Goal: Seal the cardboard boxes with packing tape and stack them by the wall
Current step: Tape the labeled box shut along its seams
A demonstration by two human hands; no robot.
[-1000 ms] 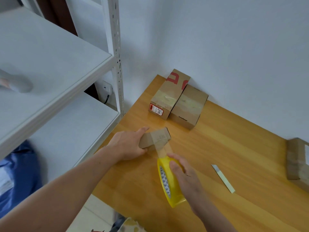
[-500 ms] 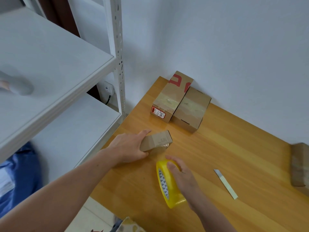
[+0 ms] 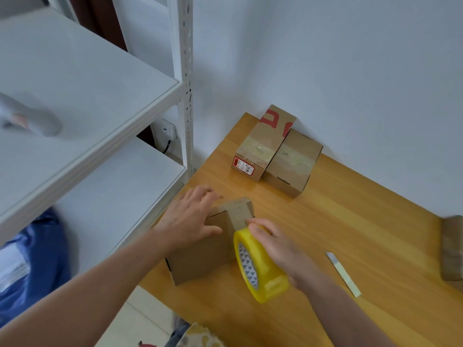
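A glossy honey-coloured counter (image 3: 350, 221) meets a plain white wall (image 3: 350, 71); white metal shelving (image 3: 87, 96) stands at nine o'clock. Near the counter's left edge sits a small cardboard box (image 3: 205, 251), the left hand (image 3: 190, 221) flat on its top, fingers straight and spread. At its three o'clock the right hand (image 3: 275, 246) curls its fingers round a yellow tape roll (image 3: 260, 271) touching the box. At one o'clock a red-printed taped box (image 3: 263, 144) and a plain taped box (image 3: 293, 164) touch, against the wall. A pale blade strip (image 3: 343, 274) lies at four o'clock. Another carton (image 3: 453, 249) is cut off at the right edge and blurred; a grey shape (image 3: 32, 118) on the upper shelf is too smeared to identify.
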